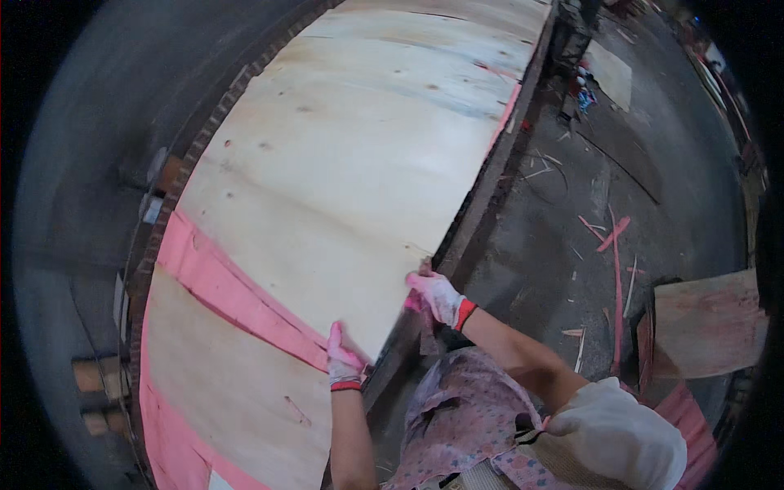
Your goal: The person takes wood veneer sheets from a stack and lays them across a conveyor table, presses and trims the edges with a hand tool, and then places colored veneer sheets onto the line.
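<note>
A large pale wood veneer sheet [351, 163] with small knots stretches away over a long conveyor-like bed. My left hand [346, 361], in a white glove with pink-stained fingers and a red cuff, is at its near edge. The thumb points up along the sheet, and the other fingers close at the edge, partly hidden. My right hand [439, 296], gloved the same way, grips the sheet's right edge near the corner. A ragged brown scrap [427, 331] hangs below that hand. Pink-coated veneer [233, 282] shows beside the sheet's near edge, with another pale veneer piece [245, 367] closer to me.
A dark metal rail [482, 204] runs along the right side of the bed. Pink and pale wood strips [614, 278] litter the floor at right. Stacked boards [710, 322] stand at the far right. Wooden blocks [96, 376] lie at left.
</note>
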`<state>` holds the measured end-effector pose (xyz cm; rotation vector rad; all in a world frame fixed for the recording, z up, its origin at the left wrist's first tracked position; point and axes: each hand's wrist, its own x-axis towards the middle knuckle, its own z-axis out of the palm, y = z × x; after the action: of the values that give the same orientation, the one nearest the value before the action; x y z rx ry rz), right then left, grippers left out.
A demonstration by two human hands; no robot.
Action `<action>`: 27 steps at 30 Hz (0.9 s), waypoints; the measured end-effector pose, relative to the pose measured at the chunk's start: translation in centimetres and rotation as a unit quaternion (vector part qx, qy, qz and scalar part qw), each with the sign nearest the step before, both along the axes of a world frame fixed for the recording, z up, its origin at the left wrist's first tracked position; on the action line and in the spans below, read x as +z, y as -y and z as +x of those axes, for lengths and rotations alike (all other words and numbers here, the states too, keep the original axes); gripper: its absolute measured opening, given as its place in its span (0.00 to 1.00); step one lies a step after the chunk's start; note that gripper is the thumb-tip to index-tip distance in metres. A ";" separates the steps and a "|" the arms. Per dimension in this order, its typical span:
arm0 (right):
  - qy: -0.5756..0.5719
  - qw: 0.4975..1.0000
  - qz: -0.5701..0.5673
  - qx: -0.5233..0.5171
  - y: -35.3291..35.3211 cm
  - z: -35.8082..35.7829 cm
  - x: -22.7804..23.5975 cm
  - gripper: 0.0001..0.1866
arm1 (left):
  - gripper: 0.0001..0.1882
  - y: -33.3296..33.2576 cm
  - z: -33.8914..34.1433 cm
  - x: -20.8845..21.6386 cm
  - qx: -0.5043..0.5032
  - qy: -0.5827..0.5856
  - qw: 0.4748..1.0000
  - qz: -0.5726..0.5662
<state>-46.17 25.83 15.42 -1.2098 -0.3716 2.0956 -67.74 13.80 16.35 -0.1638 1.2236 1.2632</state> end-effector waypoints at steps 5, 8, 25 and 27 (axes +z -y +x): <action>-0.250 0.961 -0.092 -0.075 -1.6 3.5 0.4 0.14 | 0.18 0.2 0.7 7.9 0.035 -0.114 0.990 0.079; -0.079 0.988 -0.101 -0.086 0.3 1.4 2.8 0.14 | 0.15 3.1 -0.8 8.0 0.093 -0.233 0.966 0.059; -0.024 0.989 0.024 -0.141 -4.0 0.9 -1.8 0.11 | 0.13 -1.4 1.2 2.3 0.092 -0.246 0.961 -0.081; -0.020 0.991 0.015 -0.132 -3.7 0.0 -2.7 0.12 | 0.13 -0.8 0.9 1.5 0.115 -0.287 0.948 -0.082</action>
<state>-46.17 29.51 12.71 -1.1310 -0.2099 1.8781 -66.80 14.55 17.81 -0.0584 1.8558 1.4643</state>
